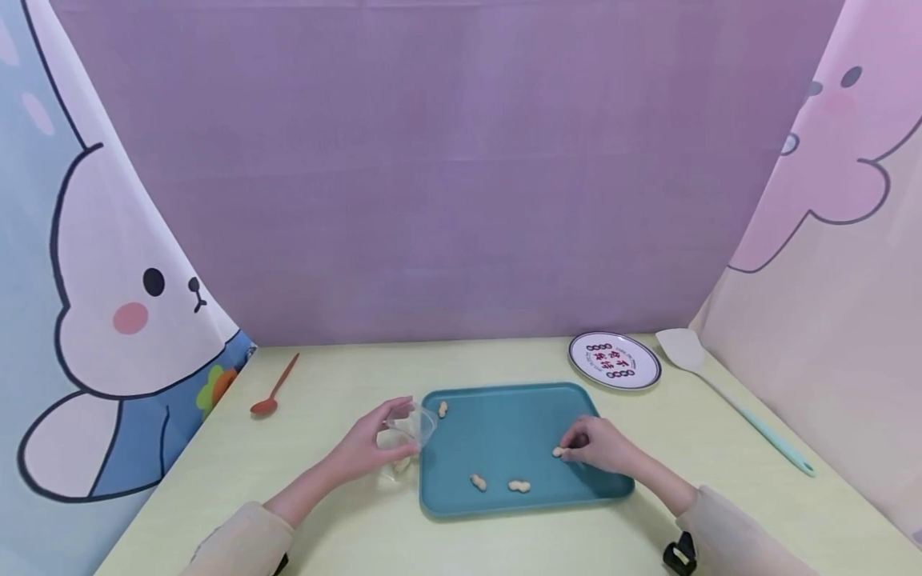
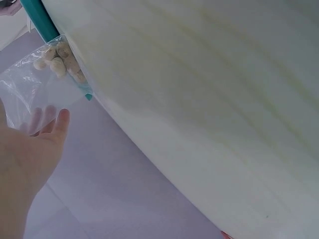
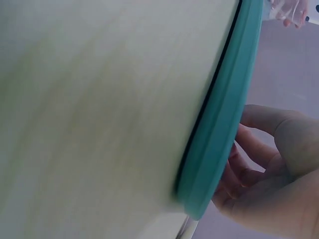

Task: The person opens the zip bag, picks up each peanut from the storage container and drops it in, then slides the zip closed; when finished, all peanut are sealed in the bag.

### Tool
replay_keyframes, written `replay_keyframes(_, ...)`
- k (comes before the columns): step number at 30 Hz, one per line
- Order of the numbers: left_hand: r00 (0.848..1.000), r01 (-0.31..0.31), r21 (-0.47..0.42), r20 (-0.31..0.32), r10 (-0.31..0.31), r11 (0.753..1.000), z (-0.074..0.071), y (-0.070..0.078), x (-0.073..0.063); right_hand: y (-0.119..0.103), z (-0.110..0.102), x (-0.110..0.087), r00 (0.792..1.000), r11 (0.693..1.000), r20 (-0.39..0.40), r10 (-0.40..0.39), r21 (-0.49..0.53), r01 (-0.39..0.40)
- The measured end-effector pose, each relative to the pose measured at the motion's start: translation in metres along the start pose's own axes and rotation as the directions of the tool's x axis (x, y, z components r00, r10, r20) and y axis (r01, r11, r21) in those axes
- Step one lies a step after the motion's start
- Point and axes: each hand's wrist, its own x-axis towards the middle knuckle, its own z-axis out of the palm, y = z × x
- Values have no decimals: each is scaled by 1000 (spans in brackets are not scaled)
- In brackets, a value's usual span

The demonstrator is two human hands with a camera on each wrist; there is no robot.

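My left hand (image 1: 366,445) holds a clear plastic bag (image 1: 425,424) by its mouth at the left edge of the teal tray (image 1: 504,436). Several peanuts (image 2: 69,62) lie in the bottom of the bag in the left wrist view. Over the right part of the tray, my right hand (image 1: 605,446) pinches a peanut (image 1: 558,452) between thumb and fingers. Elsewhere on the tray are one peanut (image 1: 442,410) at the far left corner and two near the front, a left one (image 1: 479,482) and a right one (image 1: 519,486). The right wrist view hides the fingertips behind the tray rim.
A red spoon (image 1: 265,406) lies on the table at the left. Behind the tray at the right is a white plate (image 1: 615,361) with printed characters. Beside it, a spatula (image 1: 749,410) with a pale green handle runs along the right side. A purple cloth (image 1: 446,176) hangs behind the table.
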Motion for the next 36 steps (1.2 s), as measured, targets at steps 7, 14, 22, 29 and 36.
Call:
replay_keyframes(7, 1000, -15, -1, -4, 15, 1000, 1, -1, -1, -3, 0, 5, 999, 997, -19, 38, 64, -37)
replay_keyframes(14, 1000, -13, -1, 0, 13, 1000, 1, -3, -2, -10, 2, 13, 998, 999, -62, 2, 54, 1)
replay_keyframes(22, 999, -36, 3, -12, 36, 999, 0, -3, -1, -34, 7, 35, 989, 992, -139, -45, 112, 61)
replay_keyframes(29, 1000, -28, -6, 1, 28, 1000, 1, -3, -1, -63, 20, 53, 990, 980, -129, -54, 184, 77)
replay_keyframes(36, 1000, -16, -3, 3, 16, 1000, 1, -1, -1, -96, 32, 73, 984, 958, -160, -77, 261, 118)
